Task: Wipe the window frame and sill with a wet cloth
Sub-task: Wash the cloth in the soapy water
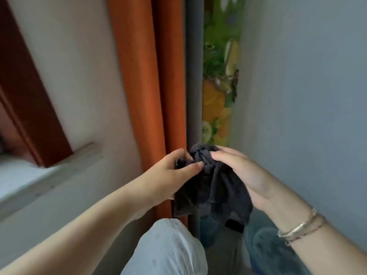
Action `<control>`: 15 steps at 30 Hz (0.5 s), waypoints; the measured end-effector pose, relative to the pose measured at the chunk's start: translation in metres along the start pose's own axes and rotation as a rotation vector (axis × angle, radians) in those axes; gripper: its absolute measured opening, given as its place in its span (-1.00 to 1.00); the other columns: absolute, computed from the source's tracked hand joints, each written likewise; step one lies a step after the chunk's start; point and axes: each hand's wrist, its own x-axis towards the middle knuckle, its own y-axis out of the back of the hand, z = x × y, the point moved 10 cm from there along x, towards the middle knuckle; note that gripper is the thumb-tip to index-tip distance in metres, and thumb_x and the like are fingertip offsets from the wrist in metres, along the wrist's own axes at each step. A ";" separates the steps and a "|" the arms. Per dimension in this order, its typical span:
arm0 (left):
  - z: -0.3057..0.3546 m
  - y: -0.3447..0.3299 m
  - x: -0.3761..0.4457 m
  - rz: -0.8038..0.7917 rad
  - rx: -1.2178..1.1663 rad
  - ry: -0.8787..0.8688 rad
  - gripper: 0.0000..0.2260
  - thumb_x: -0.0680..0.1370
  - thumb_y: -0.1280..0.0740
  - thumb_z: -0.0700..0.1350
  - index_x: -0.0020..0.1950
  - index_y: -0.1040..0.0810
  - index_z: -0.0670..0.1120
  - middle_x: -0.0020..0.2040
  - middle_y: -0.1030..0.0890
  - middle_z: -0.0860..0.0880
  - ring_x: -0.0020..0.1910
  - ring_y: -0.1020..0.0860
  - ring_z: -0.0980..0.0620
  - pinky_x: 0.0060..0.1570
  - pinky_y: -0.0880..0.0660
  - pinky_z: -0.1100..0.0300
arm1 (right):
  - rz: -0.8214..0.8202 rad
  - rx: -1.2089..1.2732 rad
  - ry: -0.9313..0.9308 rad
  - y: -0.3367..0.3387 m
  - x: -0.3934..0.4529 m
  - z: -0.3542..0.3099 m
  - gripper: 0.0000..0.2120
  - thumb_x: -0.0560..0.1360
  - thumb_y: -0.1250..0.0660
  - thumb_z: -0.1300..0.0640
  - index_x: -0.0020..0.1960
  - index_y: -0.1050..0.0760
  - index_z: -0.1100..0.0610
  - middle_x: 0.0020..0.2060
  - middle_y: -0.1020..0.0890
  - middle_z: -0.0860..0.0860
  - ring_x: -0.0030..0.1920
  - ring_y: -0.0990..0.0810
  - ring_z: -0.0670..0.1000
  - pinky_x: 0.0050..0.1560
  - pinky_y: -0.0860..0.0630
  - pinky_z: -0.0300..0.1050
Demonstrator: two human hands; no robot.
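Hanging limp and light, the cloth (212, 187) is being pinched by the left hand (174, 175) and cupped by the right hand (246, 175); bunching is advised.

A home room: orange curtain (147, 76), window sill (49, 175), fruit-patterned covering (218, 86) by painted walls.

The cloth (212, 183) is hanging between the left hand (170, 175) and right hand (248, 175), before the curtain (151, 76). The sill (49, 175) is lying far left, the wall (307, 96) standing right.
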 end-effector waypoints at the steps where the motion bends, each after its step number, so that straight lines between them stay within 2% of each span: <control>1: -0.010 -0.028 0.013 -0.052 -0.014 0.030 -0.83 0.51 -0.36 0.01 -0.14 -0.43 -0.05 -0.21 -0.59 -0.05 -0.16 -0.64 -0.04 -0.09 -0.58 -0.05 | 0.042 0.004 -0.040 0.031 -0.005 0.014 -0.73 0.55 -0.25 0.11 0.23 -0.52 0.11 0.06 -0.66 0.17 0.10 -0.63 0.16 0.19 -0.50 0.14; 3: -0.033 -0.094 0.043 -0.152 -0.021 0.097 -0.84 0.53 -0.36 -0.05 -0.15 -0.41 -0.05 -0.17 -0.56 -0.09 -0.12 -0.63 -0.11 -0.06 -0.57 -0.08 | 0.144 0.026 -0.110 0.102 -0.016 0.048 -0.75 0.53 -0.26 0.10 0.17 -0.54 0.15 0.04 -0.65 0.20 0.07 -0.63 0.18 0.20 -0.48 0.18; 6: -0.074 -0.167 0.084 -0.259 -0.004 0.177 -0.86 0.55 -0.34 -0.13 -0.14 -0.39 -0.06 -0.19 -0.53 -0.09 -0.21 -0.57 -0.03 -0.28 -0.54 0.15 | 0.290 0.031 -0.246 0.189 -0.027 0.096 -0.82 0.51 -0.24 0.11 -0.03 -0.56 0.17 -0.11 -0.63 0.25 -0.10 -0.60 0.16 0.08 -0.50 0.09; 8: -0.108 -0.199 0.112 -0.263 0.006 0.233 -0.84 0.56 -0.31 -0.16 -0.17 -0.36 -0.06 -0.26 -0.48 -0.07 -0.33 -0.50 0.05 -0.42 -0.48 0.26 | 0.396 0.020 -0.339 0.237 -0.030 0.128 -0.82 0.43 -0.27 0.07 -0.09 -0.54 0.16 -0.19 -0.58 0.24 -0.18 -0.56 0.14 -0.05 -0.46 0.01; 10: -0.147 -0.226 0.140 -0.247 0.017 0.302 -0.81 0.57 -0.29 -0.16 -0.21 -0.33 -0.05 -0.31 -0.44 -0.04 -0.40 -0.44 0.08 -0.51 -0.43 0.30 | 0.481 -0.026 -0.434 0.282 -0.028 0.161 -0.74 0.26 -0.32 -0.01 -0.12 -0.52 0.11 -0.21 -0.55 0.21 -0.19 -0.51 0.13 -0.10 -0.41 -0.03; 12: -0.190 -0.250 0.162 -0.246 0.027 0.377 -0.80 0.57 -0.29 -0.13 -0.22 -0.33 -0.05 -0.29 -0.44 -0.04 -0.37 -0.46 0.04 -0.47 -0.44 0.25 | 0.540 -0.047 -0.523 0.320 -0.022 0.205 -0.70 0.15 -0.34 -0.04 -0.17 -0.49 0.07 -0.24 -0.53 0.16 -0.19 -0.49 0.11 -0.13 -0.40 -0.05; 13: -0.212 -0.259 0.171 -0.242 0.034 0.410 -0.80 0.56 -0.30 -0.10 -0.22 -0.33 -0.04 -0.27 -0.46 -0.05 -0.32 -0.49 0.00 -0.40 -0.47 0.19 | 0.565 -0.040 -0.547 0.333 -0.018 0.226 -0.75 0.15 -0.35 -0.02 -0.22 -0.47 0.05 -0.28 -0.50 0.14 -0.20 -0.48 0.10 -0.14 -0.39 -0.05; 15: -0.256 -0.275 0.186 -0.222 0.055 0.457 -0.81 0.53 -0.34 -0.09 -0.21 -0.37 -0.03 -0.21 -0.52 -0.07 -0.18 -0.56 -0.10 -0.19 -0.56 0.05 | 0.656 -0.037 -0.556 0.361 -0.010 0.266 -0.91 0.28 -0.33 0.07 -0.35 -0.45 0.05 -0.37 -0.49 0.11 -0.26 -0.48 0.08 -0.16 -0.39 -0.06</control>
